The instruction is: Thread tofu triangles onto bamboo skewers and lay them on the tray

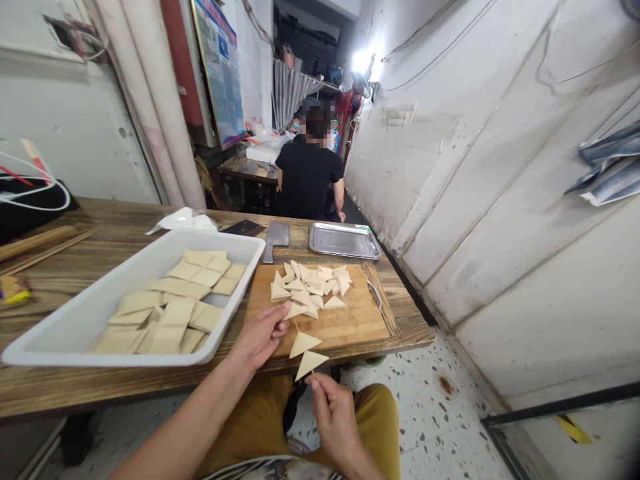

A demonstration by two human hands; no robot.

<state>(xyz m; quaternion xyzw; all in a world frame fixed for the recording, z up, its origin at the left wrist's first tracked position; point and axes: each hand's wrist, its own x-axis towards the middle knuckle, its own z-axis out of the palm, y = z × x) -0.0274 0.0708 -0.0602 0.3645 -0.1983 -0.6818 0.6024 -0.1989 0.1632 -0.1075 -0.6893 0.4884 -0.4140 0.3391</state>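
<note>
My right hand (334,412) is closed on the lower end of a thin wooden skewer (313,375), below the front edge of the table. Two pale tofu triangles, an upper one (304,344) and a lower one (312,365), sit on the skewer. Between the thumb and fingers of my left hand (264,332) is another tofu triangle (294,311), close to the skewer's upper tip. Behind it, a pile of tofu triangles (315,283) lies on the wooden cutting board (350,327).
A white tray (240,267) with square tofu sheets (175,313) stands at the left. A cleaver (277,239) and metal tray (345,240) lie behind the board, skewers (386,300) at its right. A person (310,173) in black sits beyond the table.
</note>
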